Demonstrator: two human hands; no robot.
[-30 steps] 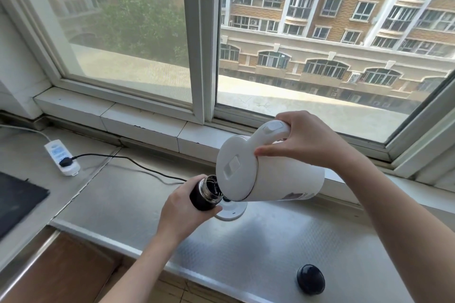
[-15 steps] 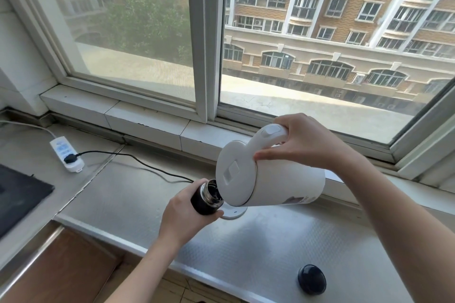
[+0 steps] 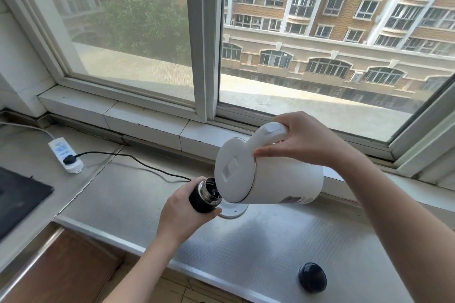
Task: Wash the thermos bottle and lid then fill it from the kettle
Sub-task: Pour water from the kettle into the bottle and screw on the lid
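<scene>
White electric kettle (image 3: pixel 283 177) is gripped by the right hand (image 3: pixel 305 140) and tipped over the thermos bottle (image 3: pixel 205 194), clasped in the left hand (image 3: pixel 182 219). Filling judged underway. Lid (image 3: pixel 312 277) lies right of kettle on desk (image 3: pixel 258 248), not yet fitted.

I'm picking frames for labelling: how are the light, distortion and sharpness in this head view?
Head view: even daylight through the window, no harsh glare; wide-angle bending curves the window frame at the edges; left hand, thermos, right hand and kettle are sharp; the thermos mouth is too dark to show the water level.
</scene>
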